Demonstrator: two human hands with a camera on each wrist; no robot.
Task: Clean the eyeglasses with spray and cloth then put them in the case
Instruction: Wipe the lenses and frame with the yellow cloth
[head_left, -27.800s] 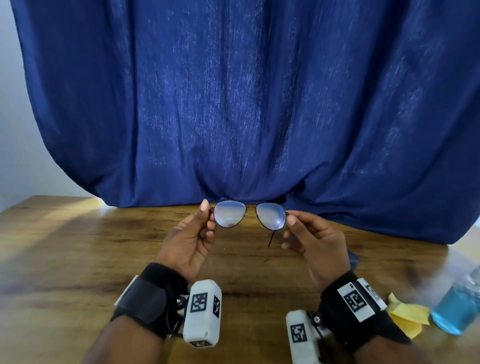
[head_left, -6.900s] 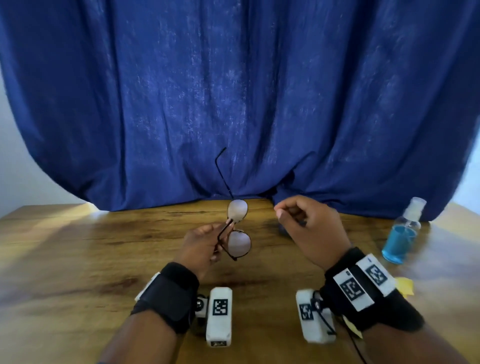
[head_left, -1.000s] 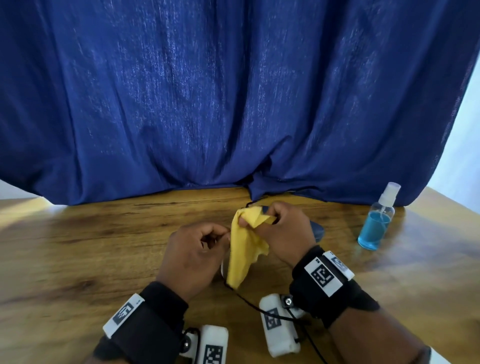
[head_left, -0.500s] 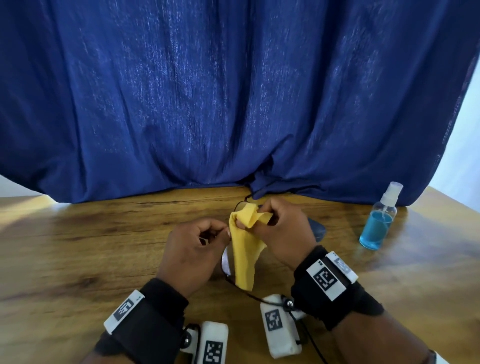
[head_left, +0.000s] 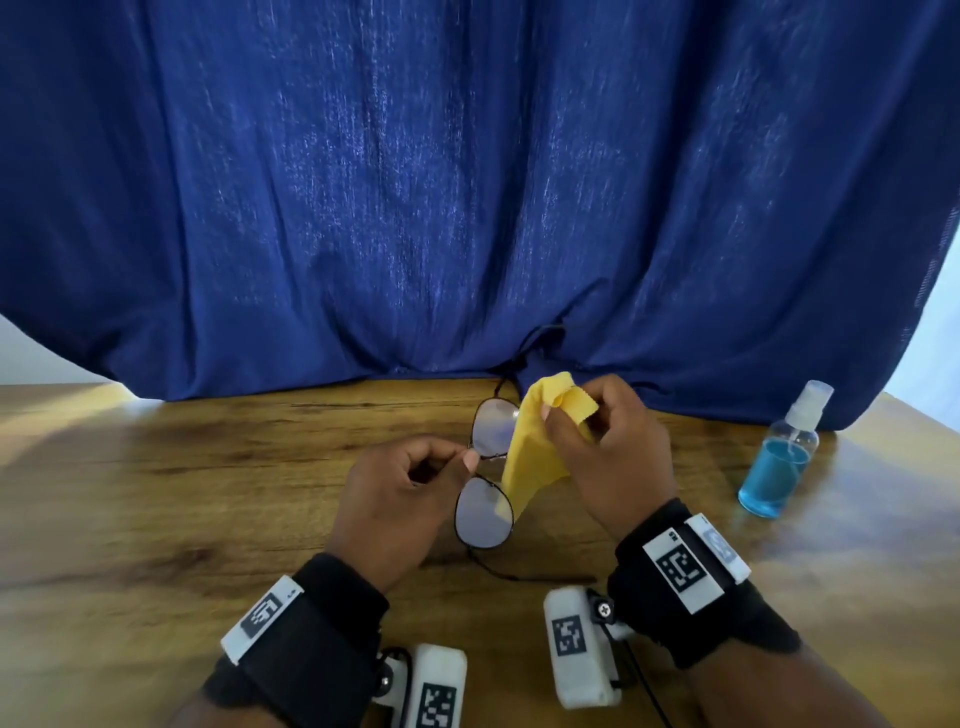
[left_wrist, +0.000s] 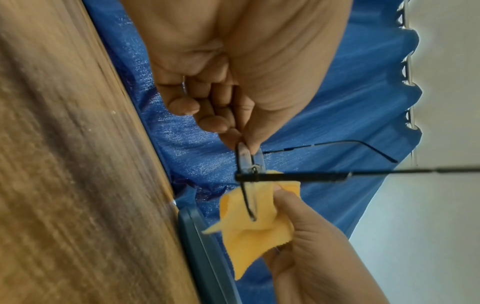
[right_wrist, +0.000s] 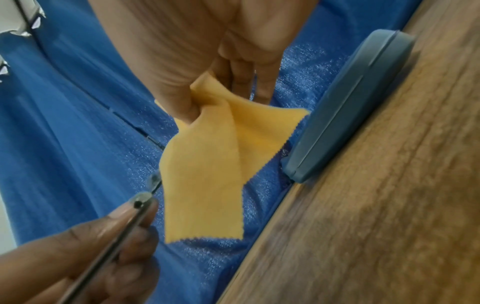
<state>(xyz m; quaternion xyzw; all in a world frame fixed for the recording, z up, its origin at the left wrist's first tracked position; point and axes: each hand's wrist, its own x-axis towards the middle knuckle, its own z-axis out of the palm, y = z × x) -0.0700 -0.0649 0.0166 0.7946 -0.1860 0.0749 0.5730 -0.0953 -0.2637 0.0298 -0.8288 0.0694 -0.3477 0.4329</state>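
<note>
The left hand pinches the thin black wire-framed eyeglasses at the bridge, above the wooden table, so both lenses stay exposed. The right hand, thumb and fingers closed on the yellow microfibre cloth, drapes it against the upper lens, probably to wipe it, while the closed grey-blue case lies just behind

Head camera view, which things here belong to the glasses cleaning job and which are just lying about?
Part of the job:
- glasses, pinched by the left hand
- yellow cloth, held by the right hand
- spray bottle
- glasses case, shut, on the table

Just there:
- blue curtain
- wooden table
</note>
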